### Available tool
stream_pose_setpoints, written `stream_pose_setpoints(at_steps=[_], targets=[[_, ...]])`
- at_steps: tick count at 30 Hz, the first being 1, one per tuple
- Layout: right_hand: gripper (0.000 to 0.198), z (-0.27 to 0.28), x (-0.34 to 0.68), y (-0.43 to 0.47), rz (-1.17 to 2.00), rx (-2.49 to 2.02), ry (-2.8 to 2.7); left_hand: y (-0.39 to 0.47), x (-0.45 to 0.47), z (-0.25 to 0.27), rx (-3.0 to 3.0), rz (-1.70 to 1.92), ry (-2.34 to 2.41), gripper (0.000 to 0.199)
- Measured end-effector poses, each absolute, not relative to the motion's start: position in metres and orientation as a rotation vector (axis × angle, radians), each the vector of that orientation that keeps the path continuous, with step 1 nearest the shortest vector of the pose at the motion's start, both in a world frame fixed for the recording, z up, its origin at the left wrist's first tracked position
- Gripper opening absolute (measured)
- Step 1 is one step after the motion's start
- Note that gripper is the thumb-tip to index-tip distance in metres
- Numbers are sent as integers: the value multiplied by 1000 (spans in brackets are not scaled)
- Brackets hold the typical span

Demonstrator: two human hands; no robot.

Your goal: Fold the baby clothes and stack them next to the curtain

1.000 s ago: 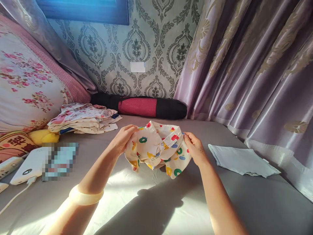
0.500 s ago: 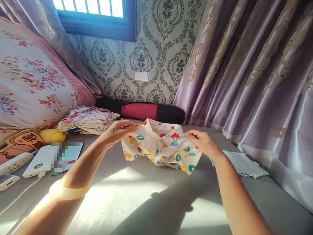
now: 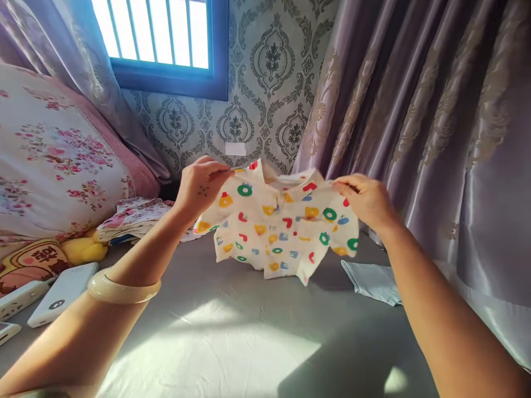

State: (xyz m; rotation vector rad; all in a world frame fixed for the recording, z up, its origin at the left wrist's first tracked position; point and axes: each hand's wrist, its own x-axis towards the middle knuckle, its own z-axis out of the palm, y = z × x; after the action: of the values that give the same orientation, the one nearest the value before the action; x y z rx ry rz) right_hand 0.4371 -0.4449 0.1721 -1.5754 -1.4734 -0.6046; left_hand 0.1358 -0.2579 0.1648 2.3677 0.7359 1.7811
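Note:
A small white short-sleeved shirt (image 3: 277, 226) with red, yellow, green and blue shapes hangs spread between my two hands above the bed. Its collar is up, and the hem hangs near the sheet. My left hand (image 3: 203, 185) pinches the shoulder on the left. On the other side, my right hand (image 3: 367, 200) has its fingers closed on the opposite shoulder. A pale bangle circles my left wrist. Behind my right forearm lies a folded light blue garment (image 3: 373, 282), partly hidden.
A pile of folded clothes (image 3: 135, 218) lies at the left, beside a yellow plush toy (image 3: 85, 249). A white power bank (image 3: 62, 296) and a power strip (image 3: 22, 298) rest on the grey sheet (image 3: 215, 348). Curtains (image 3: 435, 138) hang at the right.
Both hands have risen, lifting the shirt so that its front hangs open to view instead of bunched low. The view has tilted upward, showing more of the window.

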Motion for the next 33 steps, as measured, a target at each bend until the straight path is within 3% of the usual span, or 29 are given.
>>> stream_pose_setpoints(at_steps=[2, 6, 9, 20, 26, 33], targets=[[27, 178, 438, -438, -804, -1533, -1466, -252, 146, 172, 2372, 1784, 736, 25], [24, 179, 442, -421, -893, -1607, -1643, -240, 167, 173, 2577, 1429, 732, 24], [25, 174, 448, -410, -990, -1590, -1460, -232, 179, 166, 2480, 1639, 872, 25], [21, 164, 466, -385, -763, -1715, -1367, -208, 204, 161, 2257, 1516, 1059, 24], [23, 154, 454, -380, -709, -1674, -1281, -214, 210, 149, 2188, 1699, 942, 19], [30, 149, 432, -400, -1054, -1625, -1195, -235, 193, 140, 2227, 2086, 756, 13]])
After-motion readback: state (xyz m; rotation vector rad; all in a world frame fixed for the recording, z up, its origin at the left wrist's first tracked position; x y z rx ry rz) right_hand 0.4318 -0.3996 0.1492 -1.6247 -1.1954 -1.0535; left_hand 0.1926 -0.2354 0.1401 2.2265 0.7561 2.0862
